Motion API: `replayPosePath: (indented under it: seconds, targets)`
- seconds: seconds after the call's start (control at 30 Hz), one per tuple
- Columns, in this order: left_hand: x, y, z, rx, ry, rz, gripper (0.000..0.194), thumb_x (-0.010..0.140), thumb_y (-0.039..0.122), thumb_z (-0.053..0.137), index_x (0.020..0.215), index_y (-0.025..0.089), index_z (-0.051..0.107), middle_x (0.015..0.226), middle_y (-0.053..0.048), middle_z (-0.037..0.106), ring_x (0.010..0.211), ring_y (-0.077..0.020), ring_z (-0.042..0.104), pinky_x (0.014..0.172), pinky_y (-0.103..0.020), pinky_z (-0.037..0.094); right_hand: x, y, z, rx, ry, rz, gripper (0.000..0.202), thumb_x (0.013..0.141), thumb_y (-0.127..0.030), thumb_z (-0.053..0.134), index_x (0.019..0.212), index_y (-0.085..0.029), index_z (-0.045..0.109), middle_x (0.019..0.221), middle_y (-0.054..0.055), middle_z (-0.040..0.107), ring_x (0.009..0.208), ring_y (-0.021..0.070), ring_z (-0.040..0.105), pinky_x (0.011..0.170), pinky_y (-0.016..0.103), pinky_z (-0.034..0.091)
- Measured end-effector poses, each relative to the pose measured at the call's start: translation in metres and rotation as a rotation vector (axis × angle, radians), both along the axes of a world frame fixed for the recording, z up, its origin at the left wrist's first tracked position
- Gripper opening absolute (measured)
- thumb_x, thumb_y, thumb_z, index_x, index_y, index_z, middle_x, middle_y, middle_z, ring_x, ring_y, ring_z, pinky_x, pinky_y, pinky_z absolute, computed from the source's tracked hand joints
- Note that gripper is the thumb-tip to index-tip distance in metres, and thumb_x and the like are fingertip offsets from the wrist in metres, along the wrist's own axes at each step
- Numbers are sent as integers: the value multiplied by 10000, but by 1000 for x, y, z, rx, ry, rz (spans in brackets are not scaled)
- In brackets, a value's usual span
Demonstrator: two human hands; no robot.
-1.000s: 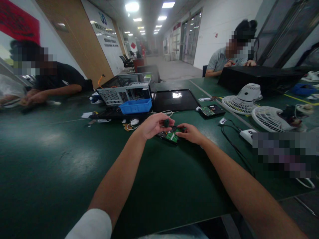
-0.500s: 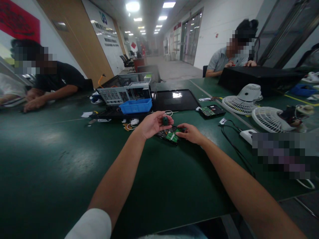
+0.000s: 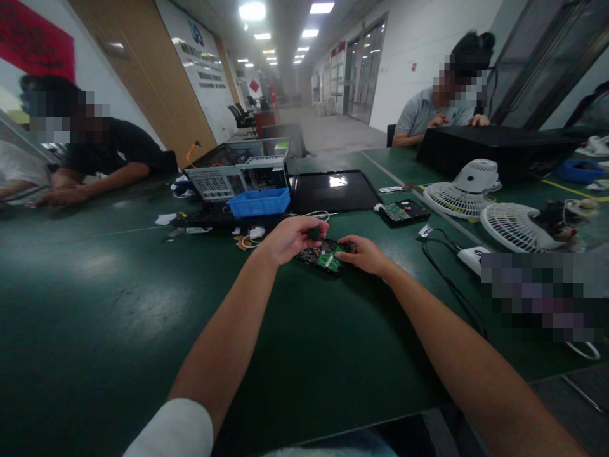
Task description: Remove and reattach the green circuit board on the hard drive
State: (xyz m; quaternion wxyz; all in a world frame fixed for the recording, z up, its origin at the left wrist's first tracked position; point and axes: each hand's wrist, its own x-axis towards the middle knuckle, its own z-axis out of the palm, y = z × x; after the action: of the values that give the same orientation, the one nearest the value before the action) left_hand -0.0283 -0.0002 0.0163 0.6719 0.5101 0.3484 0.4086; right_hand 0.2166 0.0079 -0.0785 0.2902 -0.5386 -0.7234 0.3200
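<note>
Left hand (image 3: 290, 239) closed round a dark tool handle (image 3: 314, 233), upright over the hard drive (image 3: 322, 256); right hand (image 3: 364, 254) pins the drive's right end to the surface (image 3: 118, 304)

Blue bin (image 3: 259, 203), two white fans (image 3: 476, 190)

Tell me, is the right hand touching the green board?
Touching. The head view shows the right hand resting its fingertips on the edge of the green board, with no gap, while the left hand holds a dark tool above it.
</note>
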Motion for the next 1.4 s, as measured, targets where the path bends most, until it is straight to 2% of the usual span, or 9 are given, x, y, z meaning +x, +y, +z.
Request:
replayPosePath:
  seconds: [0.13,0.33,0.57,0.73,1.0,1.17,1.4]
  targets:
    - [0,-2,3,14,23,-11,241,807,299,727,947,113,787,952,-121,690,906,-194,631,713,-283,563,0,1,-3,1,10,2,549,815,-482,795,1257,-175,690,740,3,655,636,146,582,631,278,486]
    - [1,-3,3,5,-24,10,168,816,235,713,929,115,746,920,-107,691,888,-191,657,762,-324,597,0,0,-1,-1,20,1,559,808,-495,795,1256,-179,690,744,2,652,630,143,575,624,276,479]
    - [4,0,0,-32,-63,40,132,830,199,709,922,106,694,934,-136,725,964,-235,710,859,-386,612,-1,-2,2,2,15,-5,539,806,-478,800,1240,-177,698,743,4,655,641,146,585,639,280,492]
    - [6,-3,2,-22,-44,73,121,831,213,717,880,109,680,970,-146,726,980,-235,703,866,-392,611,-1,-3,3,2,17,-1,541,812,-478,795,1249,-174,696,752,8,659,651,150,589,642,283,494]
    - [5,-2,2,17,-6,122,159,779,261,781,851,152,691,914,-55,665,831,-154,635,758,-327,603,-1,-1,0,2,26,-1,542,801,-485,798,1238,-179,699,747,2,657,636,144,579,625,275,483]
    - [5,-3,2,25,9,73,207,798,308,781,912,157,699,910,-68,674,852,-172,648,739,-330,601,-1,0,-1,-1,44,-3,536,798,-484,802,1229,-182,702,749,2,660,630,139,578,622,274,489]
    - [4,-2,0,-57,-61,56,194,839,272,734,973,147,674,952,-103,718,935,-211,697,824,-384,615,-1,-1,0,0,43,0,539,800,-475,804,1238,-179,697,762,8,665,644,143,587,634,278,496]
